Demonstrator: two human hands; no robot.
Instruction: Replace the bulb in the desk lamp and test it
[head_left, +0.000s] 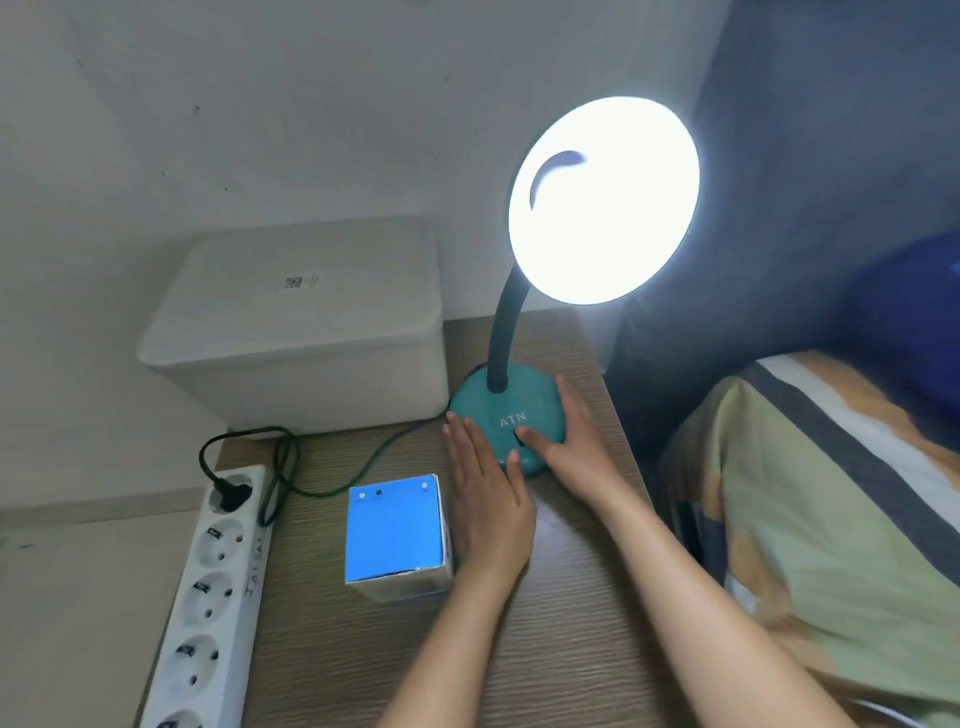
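A wooden table (545, 649) fills the lower middle of the view, with a striped blanket (831, 519) bunched up along its right edge. At the back left sits a big white lidded storage box (296, 332), pushed against the wall. And there it is: the desk lamp (519, 415) stands at the far right of the table, just beside that box, and it is lit! The round shade (605, 200) faces the camera, blazing white, so bright that the bulb inside cannot be made out. A dark gooseneck (506, 332) curves down into the teal base marked ATN. Along the table's left edge runs a white power strip (208, 597), a black plug (231, 491) seated in its far socket, and the dark cord (363, 467) loops across the wood to the lamp's base. A small box with a blue top (395, 530) rests near the middle, just left of the hands. The left hand (488, 509) lies flat, fingers straight and together, touching the base's near left rim and gripping nothing. The right hand (566, 441) rests open on the base's right side, its thumb (537, 436) lying across the dark switch, holding nothing.
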